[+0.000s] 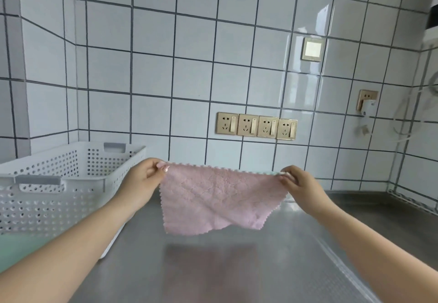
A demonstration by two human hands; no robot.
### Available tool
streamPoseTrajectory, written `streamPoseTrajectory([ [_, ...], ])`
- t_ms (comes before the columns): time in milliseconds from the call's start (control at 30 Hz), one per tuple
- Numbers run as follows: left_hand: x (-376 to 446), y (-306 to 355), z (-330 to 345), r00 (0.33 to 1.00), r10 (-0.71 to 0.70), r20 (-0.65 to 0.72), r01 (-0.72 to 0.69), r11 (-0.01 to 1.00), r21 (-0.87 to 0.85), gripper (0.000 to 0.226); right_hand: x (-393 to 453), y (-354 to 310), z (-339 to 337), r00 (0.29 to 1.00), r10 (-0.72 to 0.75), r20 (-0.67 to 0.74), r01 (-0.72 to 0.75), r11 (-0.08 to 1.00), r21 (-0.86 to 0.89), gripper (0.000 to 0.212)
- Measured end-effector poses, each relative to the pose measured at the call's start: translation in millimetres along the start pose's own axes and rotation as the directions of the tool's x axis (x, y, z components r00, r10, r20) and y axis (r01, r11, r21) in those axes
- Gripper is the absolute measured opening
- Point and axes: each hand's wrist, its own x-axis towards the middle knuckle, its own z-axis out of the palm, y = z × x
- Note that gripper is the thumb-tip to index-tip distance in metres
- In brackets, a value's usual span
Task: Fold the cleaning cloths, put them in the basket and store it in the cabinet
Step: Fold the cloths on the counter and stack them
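Observation:
A pink cleaning cloth (218, 198) with zigzag edges hangs in the air above the steel counter, stretched between both hands. My left hand (142, 177) pinches its top left corner. My right hand (298, 181) pinches its top right corner, where a pale green edge shows. The cloth's lower edge hangs loose just above the counter. A white perforated plastic basket (71, 160) with grey handles stands on the counter to the left, touching my left forearm. Something pale green (14, 248) lies at the basket's near end.
The stainless steel counter (237, 267) runs to a white tiled wall. A row of gold wall sockets (256, 126) sits behind the cloth. Another socket with a white plug and cables (367, 108) is at the right, near the corner.

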Motion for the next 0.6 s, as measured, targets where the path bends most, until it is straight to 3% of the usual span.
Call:
streamPoseTrajectory([
  [167,-62.6,-32.5,-4.5,0.951,-0.193,0.243,0.206,0.978,-0.027,0.014,-63.1,28.4,13.8,0.967,0.104,0.232,-0.093,0.994,-0.061,0.018],
  [267,-100.3,-53.4,-11.3,0.859,-0.334,0.388,0.365,0.931,-0.007,0.010,-101.7,42.4,17.3,0.919,0.164,0.359,-0.138,0.986,-0.097,0.017],
  [467,-167.1,-51.0,-23.3,0.592,-0.508,0.626,0.587,0.804,0.097,0.012,-166.7,50.9,18.1,0.819,0.276,0.503,-0.228,0.961,-0.157,0.016],
  [600,-177.3,-41.8,-31.7,0.546,-0.535,0.644,0.630,0.770,0.106,0.011,-182.5,44.8,13.2,0.792,0.303,0.530,-0.273,0.952,-0.138,0.013],
])
